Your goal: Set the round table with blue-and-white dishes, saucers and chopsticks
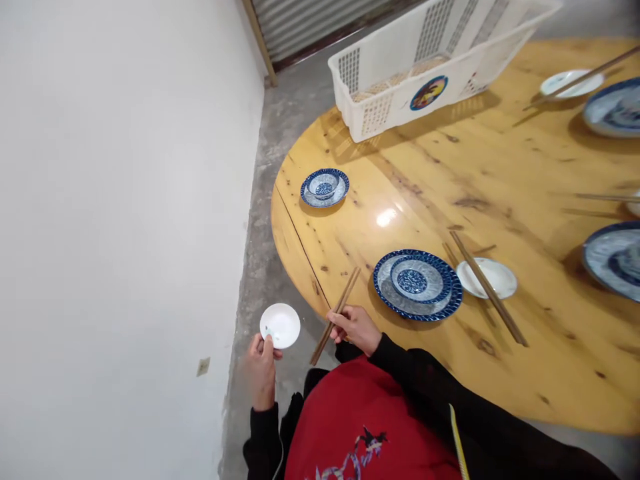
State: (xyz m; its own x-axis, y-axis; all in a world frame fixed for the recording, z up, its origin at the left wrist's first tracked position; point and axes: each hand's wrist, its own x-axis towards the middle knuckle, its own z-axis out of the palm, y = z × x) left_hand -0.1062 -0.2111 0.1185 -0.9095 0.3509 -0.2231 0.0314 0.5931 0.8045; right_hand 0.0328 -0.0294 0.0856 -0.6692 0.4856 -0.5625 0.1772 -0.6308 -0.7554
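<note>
My left hand [263,363] grips a small white saucer [283,323] by its near rim, thumb on top, held over the floor beside the table. In my right hand [354,328] is a pair of wooden chopsticks [345,293], pinched around the middle at the table's edge. Just beyond that hand, a blue-and-white bowl [413,280] sits on a matching plate [387,297]. Touching or close to that plate's right side is a white saucer [503,280] with wooden chopsticks [480,277] laid across it. Farther off, a smaller blue-and-white bowl [323,185] rests on a plate [310,201].
The wooden table [545,267] has a rounded left end. A white plastic basket [380,117] stands at its far side. More bowls on plates [607,267] and a saucer [555,83] with chopsticks lie to the right. A white wall [125,200] rises on my left.
</note>
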